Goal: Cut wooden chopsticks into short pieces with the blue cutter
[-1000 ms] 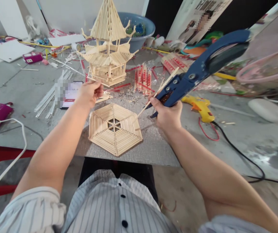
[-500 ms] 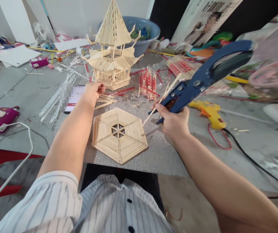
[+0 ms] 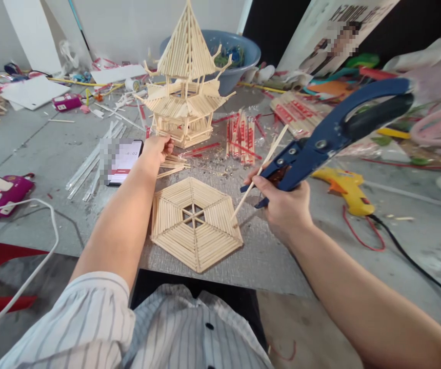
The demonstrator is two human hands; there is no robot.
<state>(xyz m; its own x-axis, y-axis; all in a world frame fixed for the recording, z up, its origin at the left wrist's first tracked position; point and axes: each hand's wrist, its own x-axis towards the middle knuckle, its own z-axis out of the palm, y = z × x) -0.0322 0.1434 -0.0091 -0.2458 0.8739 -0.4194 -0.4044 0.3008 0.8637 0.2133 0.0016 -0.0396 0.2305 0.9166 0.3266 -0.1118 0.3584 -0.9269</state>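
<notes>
My right hand (image 3: 292, 207) is closed around a blue hand cutter (image 3: 322, 143), its handles angled up and to the right. Thin wooden sticks (image 3: 278, 141) are held in the same grip, one slanting down to the right edge of a flat hexagonal stick panel (image 3: 174, 233). That panel lies on the table with a small spoked opening at its centre. My left hand (image 3: 157, 149) reaches to the lower left of a stick-built pagoda model (image 3: 185, 105). Its fingers are curled together at the base, above loose sticks (image 3: 176, 166); what they pinch is hidden.
A phone (image 3: 122, 166) and clear glue sticks (image 3: 89, 161) lie left of my left forearm. A yellow glue gun (image 3: 347, 189) with a black cord rests at right. Behind are red-printed stick packets (image 3: 241, 138) and a blue basin (image 3: 249, 48). A purple device (image 3: 7, 192) sits far left.
The view has shifted slightly, so everything sits a little lower and further right. Both hands keep nearly the same place relative to the pagoda model and the panel.
</notes>
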